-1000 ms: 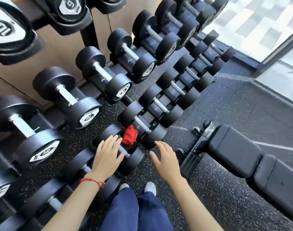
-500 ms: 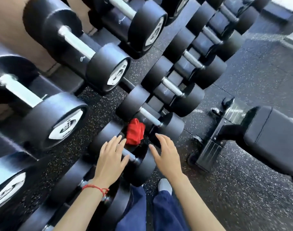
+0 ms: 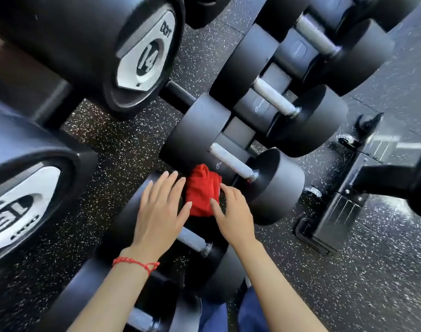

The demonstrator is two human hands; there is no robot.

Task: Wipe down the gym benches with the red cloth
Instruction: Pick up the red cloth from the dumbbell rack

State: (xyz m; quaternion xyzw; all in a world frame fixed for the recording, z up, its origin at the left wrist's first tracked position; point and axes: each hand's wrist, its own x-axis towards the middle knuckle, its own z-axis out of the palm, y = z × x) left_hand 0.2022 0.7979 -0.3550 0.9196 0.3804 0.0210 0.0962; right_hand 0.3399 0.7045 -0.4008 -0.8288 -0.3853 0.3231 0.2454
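A crumpled red cloth [image 3: 202, 192] lies wedged between two black dumbbells on the lowest rack row. My left hand [image 3: 160, 209], with a red string bracelet at the wrist, lies flat just left of the cloth, fingers spread, thumb touching its edge. My right hand [image 3: 233, 212] comes in from the right, fingers and thumb resting on the cloth's right side. Neither hand has closed around it. At the right edge the black metal foot of a gym bench [image 3: 343, 202] shows; its pad [image 3: 418, 185] is mostly cut off.
Black dumbbells [image 3: 231, 161] with knurled silver handles fill the rack ahead, and larger ones marked 14 [image 3: 137, 56] and 16 [image 3: 20, 207] hang over the left. Speckled black rubber floor [image 3: 348, 283] lies to the right. My blue trouser legs [image 3: 214, 317] show at the bottom.
The view has dropped much closer to the rack. Both hands have moved forward onto the red cloth, one on each side of it.
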